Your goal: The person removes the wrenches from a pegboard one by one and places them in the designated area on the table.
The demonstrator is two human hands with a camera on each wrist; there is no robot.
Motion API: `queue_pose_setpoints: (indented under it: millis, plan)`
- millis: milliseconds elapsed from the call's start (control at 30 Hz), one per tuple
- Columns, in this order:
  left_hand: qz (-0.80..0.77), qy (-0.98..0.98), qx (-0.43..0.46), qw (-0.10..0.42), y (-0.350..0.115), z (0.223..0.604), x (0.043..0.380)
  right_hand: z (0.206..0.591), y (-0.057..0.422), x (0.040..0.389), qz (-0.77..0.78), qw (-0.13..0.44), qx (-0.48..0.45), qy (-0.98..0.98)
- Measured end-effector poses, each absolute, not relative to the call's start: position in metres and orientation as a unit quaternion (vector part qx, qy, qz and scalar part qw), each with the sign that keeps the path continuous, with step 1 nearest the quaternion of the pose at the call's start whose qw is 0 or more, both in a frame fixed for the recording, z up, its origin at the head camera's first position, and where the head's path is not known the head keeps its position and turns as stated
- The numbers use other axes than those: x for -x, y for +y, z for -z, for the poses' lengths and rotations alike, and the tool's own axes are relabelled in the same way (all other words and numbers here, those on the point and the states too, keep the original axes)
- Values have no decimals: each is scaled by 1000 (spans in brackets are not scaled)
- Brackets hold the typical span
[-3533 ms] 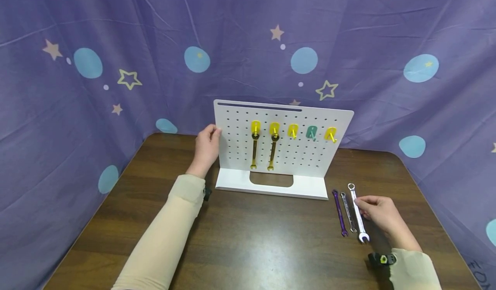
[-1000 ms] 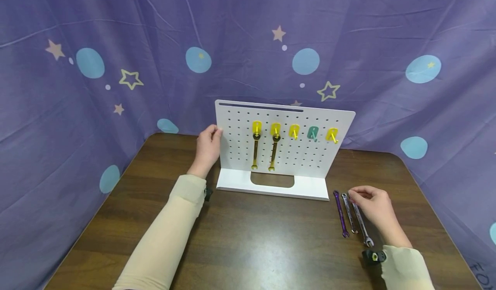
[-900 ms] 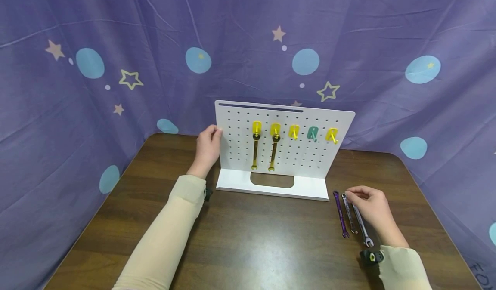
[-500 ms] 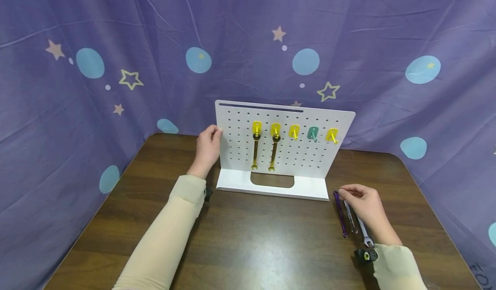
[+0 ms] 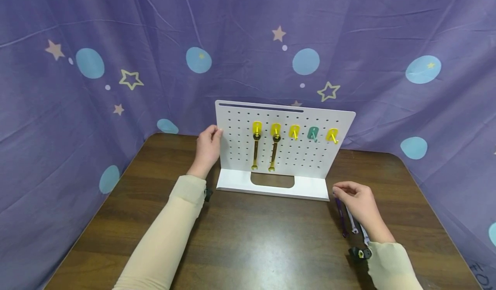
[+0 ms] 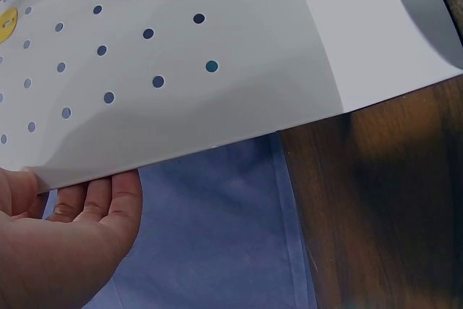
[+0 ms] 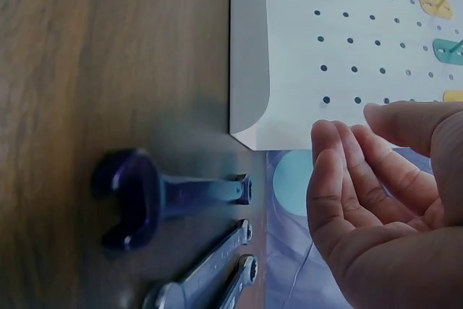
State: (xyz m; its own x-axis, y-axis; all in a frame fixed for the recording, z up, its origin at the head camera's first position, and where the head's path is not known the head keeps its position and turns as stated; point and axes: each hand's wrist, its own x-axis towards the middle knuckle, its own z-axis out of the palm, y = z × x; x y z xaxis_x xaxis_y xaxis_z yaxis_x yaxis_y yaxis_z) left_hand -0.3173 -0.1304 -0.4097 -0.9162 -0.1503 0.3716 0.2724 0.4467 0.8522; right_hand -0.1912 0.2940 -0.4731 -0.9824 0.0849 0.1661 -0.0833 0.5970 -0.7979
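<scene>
My left hand [image 5: 208, 146] pinches the left edge of a white pegboard [image 5: 236, 148], thumb on its front face and fingers behind. Low on the right, my right hand [image 5: 358, 202] is over the upper end of a purple wrench [image 5: 341, 219] lying on the table. In the right wrist view its fingers are loosely bent, with a gap to the thumb and nothing between; the purple wrench [image 7: 192, 197] lies apart from them. Beside it are a small silver wrench [image 5: 352, 222] and a larger silver wrench [image 5: 365, 236], both partly hidden by the hand.
Two gold wrenches hang on the pegboard: a left one [image 5: 255, 152] and a right one [image 5: 273, 153], each on a yellow hook. Further right are a bare yellow hook [image 5: 294, 131], a green hook [image 5: 313, 133] and another yellow hook [image 5: 332, 135]. A purple curtain [image 5: 248, 57] backs the wooden table [image 5: 248, 238].
My right hand has let go of the larger silver wrench, then moved left across the silver wrenches to the purple one's upper end. My left hand stays at the board's edge.
</scene>
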Motion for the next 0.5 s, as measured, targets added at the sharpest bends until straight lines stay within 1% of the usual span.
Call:
queue_pose_setpoints:
  millis: [300, 500]
  plan:
    - [528, -825, 37, 197, -130, 410, 317, 474, 285, 196, -452, 102, -5, -886]
    - [528, -824, 39, 199, -130, 409, 316, 474, 278, 198, -488, 91, -9, -868]
